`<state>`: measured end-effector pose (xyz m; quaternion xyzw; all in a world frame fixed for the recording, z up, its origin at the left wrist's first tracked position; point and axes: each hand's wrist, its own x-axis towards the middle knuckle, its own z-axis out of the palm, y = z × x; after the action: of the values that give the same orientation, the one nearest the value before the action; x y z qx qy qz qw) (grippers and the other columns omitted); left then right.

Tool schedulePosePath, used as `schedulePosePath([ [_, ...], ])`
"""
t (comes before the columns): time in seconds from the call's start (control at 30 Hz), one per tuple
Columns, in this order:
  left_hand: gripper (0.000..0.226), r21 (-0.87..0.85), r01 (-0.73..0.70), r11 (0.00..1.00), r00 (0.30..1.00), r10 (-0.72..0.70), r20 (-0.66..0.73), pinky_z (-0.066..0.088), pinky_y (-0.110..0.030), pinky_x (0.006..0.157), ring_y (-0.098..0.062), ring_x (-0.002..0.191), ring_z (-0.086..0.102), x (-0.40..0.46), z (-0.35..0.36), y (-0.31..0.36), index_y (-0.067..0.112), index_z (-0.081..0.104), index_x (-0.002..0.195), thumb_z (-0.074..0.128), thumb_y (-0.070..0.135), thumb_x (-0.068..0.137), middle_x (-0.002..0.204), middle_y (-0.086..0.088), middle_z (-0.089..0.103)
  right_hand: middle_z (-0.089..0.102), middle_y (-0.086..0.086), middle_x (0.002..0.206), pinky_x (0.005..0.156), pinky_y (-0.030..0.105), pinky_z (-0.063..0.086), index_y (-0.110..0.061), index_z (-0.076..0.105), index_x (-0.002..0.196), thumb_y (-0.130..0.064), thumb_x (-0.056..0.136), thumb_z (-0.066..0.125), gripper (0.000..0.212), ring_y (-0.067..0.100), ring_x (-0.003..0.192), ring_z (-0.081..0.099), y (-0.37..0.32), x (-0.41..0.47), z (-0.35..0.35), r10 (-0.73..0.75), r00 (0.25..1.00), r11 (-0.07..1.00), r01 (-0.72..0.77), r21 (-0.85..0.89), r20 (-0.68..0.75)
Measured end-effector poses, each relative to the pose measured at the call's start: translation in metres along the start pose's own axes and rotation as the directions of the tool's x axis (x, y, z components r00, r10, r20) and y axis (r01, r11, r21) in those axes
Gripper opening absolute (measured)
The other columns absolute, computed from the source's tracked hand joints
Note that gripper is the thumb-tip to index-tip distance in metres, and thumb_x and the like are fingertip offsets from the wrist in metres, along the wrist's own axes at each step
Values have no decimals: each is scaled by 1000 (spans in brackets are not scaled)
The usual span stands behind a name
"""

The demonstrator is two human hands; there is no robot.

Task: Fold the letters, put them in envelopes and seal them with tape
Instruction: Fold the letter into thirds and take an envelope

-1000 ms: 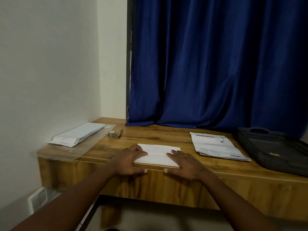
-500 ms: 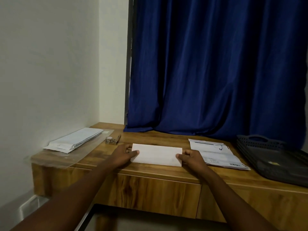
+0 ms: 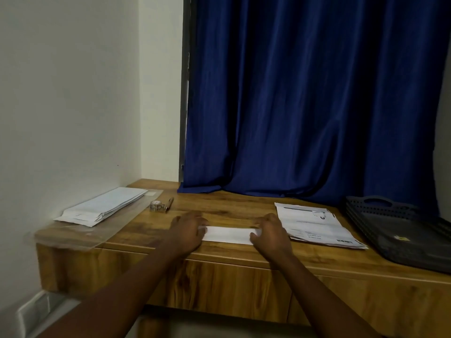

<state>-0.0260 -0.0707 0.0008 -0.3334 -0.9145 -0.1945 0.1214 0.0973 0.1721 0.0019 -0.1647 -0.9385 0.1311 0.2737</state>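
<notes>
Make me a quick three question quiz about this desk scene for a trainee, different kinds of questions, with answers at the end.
1. True or false: the tape roll sits on the black tray.
2. Which hand is nearer the stack of envelopes? A. left hand B. right hand
3. Fill in: both hands are at the ends of the folded ____.

Key
1. False; it lies on the desk, next to a pen.
2. A
3. letter; the printed sheets lie to its right.
</notes>
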Motion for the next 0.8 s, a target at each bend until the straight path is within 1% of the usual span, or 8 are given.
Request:
schedulePosePath([
  [0.1, 48, 60, -46, 997, 992, 38, 119, 2, -58, 124, -20, 150, 31, 2, 6, 17, 30, 42, 152, 36, 45, 107, 160, 1, 42, 58, 0, 135, 102, 31, 48, -27, 65, 132, -24, 90, 69, 42, 17, 118, 55, -20, -2, 2, -110, 993, 989, 105, -101, -35],
  [0.2, 54, 102, -44, 994, 981, 23, 191, 1, -63, 123, -24, 157, 16, 4, 16, 34, 25, 31, 159, 30, 45, 108, 169, 0, 26, 54, 1, 146, 115, 35, 38, -25, 56, 143, -22, 96, 61, 47, 18, 132, 49, -46, -3, 8, -227, 974, 974, 226, -32, -10],
  [0.3, 59, 86, -46, 995, 965, 22, 261, 3, -61, 124, -23, 159, 10, 2, 16, 41, 23, 20, 163, 26, 45, 109, 171, 0, 18, 32, 2, 165, 125, 38, 19, -21, 34, 158, -32, 107, 36, 52, 17, 153, 26, -67, -8, 16, -277, 934, 958, 249, 144, 227],
  [0.37, 61, 91, -58, 994, 947, 26, 319, 4, -57, 125, -22, 159, 6, 0, 12, 41, 25, 12, 164, 25, 47, 109, 172, 1, 13, 21, 1, 170, 127, 43, 12, -22, 20, 163, -40, 109, 22, 57, 19, 156, 16, -71, -10, 20, -258, 878, 966, 222, 135, 402],
  [0.5, 63, 117, -23, 993, 932, -21, 362, 1, -48, 127, -19, 159, 1, -4, 4, 33, 24, 6, 165, 16, 52, 110, 173, 2, 4, 16, 0, 171, 125, 48, 9, -27, 17, 163, -64, 104, 16, 69, 20, 157, 12, -58, -6, 12, -226, 822, 973, 212, 88, 523],
  [0.57, 67, 128, -4, 992, 926, -45, 376, 1, -47, 127, -18, 159, 0, -4, 2, 28, 23, 5, 165, 14, 58, 108, 173, 2, 3, 13, 0, 171, 125, 49, 9, -26, 17, 163, -73, 100, 16, 79, 21, 157, 10, -41, -2, 5, -179, 824, 980, 196, 25, 538],
  [0.67, 74, 130, -3, 992, 930, -45, 366, 3, -48, 127, -19, 159, 2, -5, 2, 27, 23, 6, 165, 14, 64, 105, 173, 1, 4, 12, -1, 171, 125, 47, 11, -25, 15, 163, -76, 98, 19, 83, 21, 158, 9, -9, 4, 0, -103, 845, 989, 144, -38, 525],
  [0.8, 96, 121, -12, 993, 933, -32, 359, 2, -50, 127, -20, 159, 3, -9, 2, 28, 24, 4, 165, 14, 85, 92, 173, 1, 4, 10, 0, 172, 125, 46, 11, -25, 14, 164, -76, 97, 21, 84, 21, 158, 9, 7, 2, 1, -105, 861, 987, 152, -54, 498],
])
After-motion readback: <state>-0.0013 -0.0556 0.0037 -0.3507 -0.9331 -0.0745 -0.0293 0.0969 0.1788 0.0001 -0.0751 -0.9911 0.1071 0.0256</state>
